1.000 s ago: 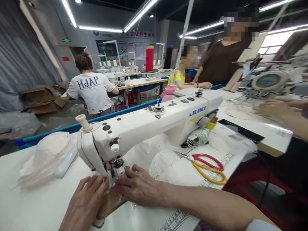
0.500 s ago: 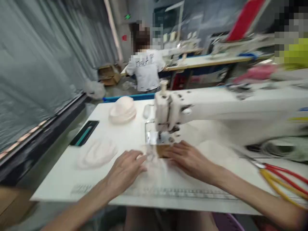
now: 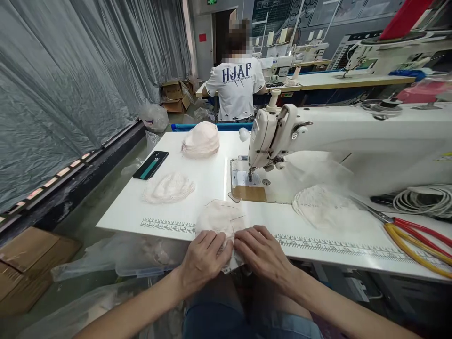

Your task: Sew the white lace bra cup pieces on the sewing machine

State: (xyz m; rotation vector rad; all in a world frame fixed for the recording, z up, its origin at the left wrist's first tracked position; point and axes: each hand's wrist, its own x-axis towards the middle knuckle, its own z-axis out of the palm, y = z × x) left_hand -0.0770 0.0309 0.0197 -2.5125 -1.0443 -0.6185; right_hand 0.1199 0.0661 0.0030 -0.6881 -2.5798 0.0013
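Both hands meet at the near edge of the white sewing table (image 3: 169, 155). My left hand (image 3: 203, 256) and my right hand (image 3: 263, 254) are closed on a pale pink lace fabric piece (image 3: 219, 217) that lies over the table edge, thread trailing from it. The white sewing machine (image 3: 318, 136) stands behind, its needle area (image 3: 250, 176) about a hand's length beyond the fabric. Another lace piece (image 3: 323, 207) lies under the machine arm to the right.
A lace piece (image 3: 168, 188), a stack of pink pieces (image 3: 200, 140) and a phone (image 3: 150, 165) lie at the left. Red and yellow scissors (image 3: 409, 230) and a coiled cable (image 3: 423, 200) are at the right. A person in a white shirt (image 3: 236, 87) sits ahead. Cardboard boxes (image 3: 28, 263) sit on the floor at the left.
My hands have drawn back from the needle to the table's near edge, bringing the lace piece with them. The camera has swung left and down.
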